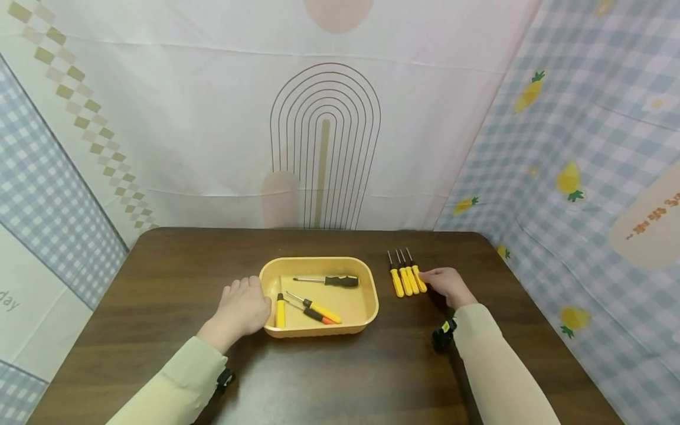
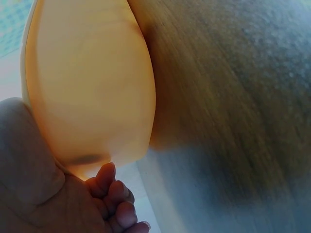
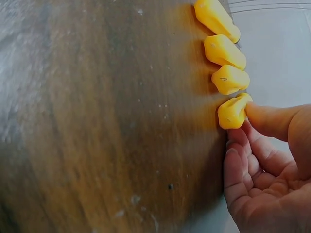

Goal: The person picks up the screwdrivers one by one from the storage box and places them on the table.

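Here, right hand [image 1: 447, 284] pinching rightmost yellow screwdriver [image 1: 419, 280], left hand [image 1: 241, 306] holding basket [image 1: 319, 332].

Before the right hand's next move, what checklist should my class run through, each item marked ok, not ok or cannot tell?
1. Left hand steadying the yellow bin: ok, it grips the left end.
2. Right hand on a single tool: ok, it pinches the row's rightmost yellow-handled screwdriver.
3. Pinch firm enough to lift: cannot tell.
4. Neighbouring screwdriver untouched: cannot tell, the handles lie very close.
5. Room in the bin: ok, bare floor shows at its right.
6. Tools in the bin lined up: not ok, the black-handled screwdriver lies crosswise to the leftmost yellow-handled one.
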The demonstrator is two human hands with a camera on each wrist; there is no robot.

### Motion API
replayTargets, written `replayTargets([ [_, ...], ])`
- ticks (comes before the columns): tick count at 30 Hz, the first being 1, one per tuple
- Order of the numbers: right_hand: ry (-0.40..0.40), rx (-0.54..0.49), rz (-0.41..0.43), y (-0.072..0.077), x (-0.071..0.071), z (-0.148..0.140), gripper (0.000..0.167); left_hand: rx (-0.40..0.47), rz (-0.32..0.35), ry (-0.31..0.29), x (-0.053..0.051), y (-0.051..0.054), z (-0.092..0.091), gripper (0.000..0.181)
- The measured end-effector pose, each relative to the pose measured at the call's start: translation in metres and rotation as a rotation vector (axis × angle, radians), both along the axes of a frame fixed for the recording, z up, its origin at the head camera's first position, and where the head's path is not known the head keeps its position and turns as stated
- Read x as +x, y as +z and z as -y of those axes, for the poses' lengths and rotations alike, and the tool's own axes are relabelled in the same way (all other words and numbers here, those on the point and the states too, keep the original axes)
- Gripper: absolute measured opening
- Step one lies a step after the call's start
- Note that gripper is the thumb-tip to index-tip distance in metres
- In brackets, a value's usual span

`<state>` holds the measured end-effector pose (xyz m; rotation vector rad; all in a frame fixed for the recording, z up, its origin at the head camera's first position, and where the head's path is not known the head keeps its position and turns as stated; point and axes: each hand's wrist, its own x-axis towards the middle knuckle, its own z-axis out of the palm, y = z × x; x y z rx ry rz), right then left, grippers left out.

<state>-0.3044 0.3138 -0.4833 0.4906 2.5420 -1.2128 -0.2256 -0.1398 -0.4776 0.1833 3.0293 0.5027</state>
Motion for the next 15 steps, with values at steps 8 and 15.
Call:
replayTargets([
  [8,0.050,-0.056,-0.015,0.008,0.000,-0.002,0.055,0.007,-0.001,0.006,-0.002,0.003,0.002,0.040],
  [15,0.098,-0.021,-0.060,0.019,-0.001,-0.001,0.063,0.001,0.009,0.007,-0.001,-0.001,0.000,0.042],
])
